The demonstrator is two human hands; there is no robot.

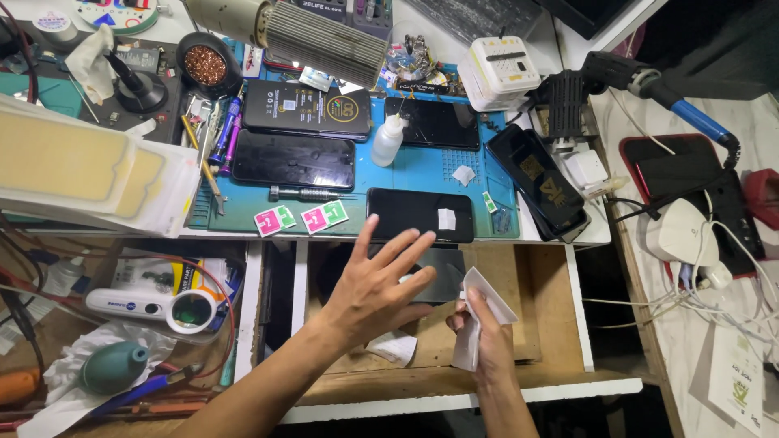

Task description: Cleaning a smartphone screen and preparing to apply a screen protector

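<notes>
My left hand (377, 284) hovers with fingers spread above an open wooden drawer (552, 324), partly covering a dark phone or glass panel (445, 272) that lies in the drawer. My right hand (479, 337) pinches a folded white wipe (475, 312) just right of the panel. Above the drawer, a black phone (420, 214) with a small white sticker lies at the front edge of the blue work mat (418, 166). Another crumpled white wipe (395, 347) lies in the drawer under my left wrist.
Several more black phones (294, 160) lie on the mat, with a white squeeze bottle (387, 139), a screwdriver (304, 193) and pink-green wipe packets (302, 218). A left drawer holds a white magnifier lamp (158, 307) and a teal air blower (114, 367). Cables and a white charger (680, 231) are at right.
</notes>
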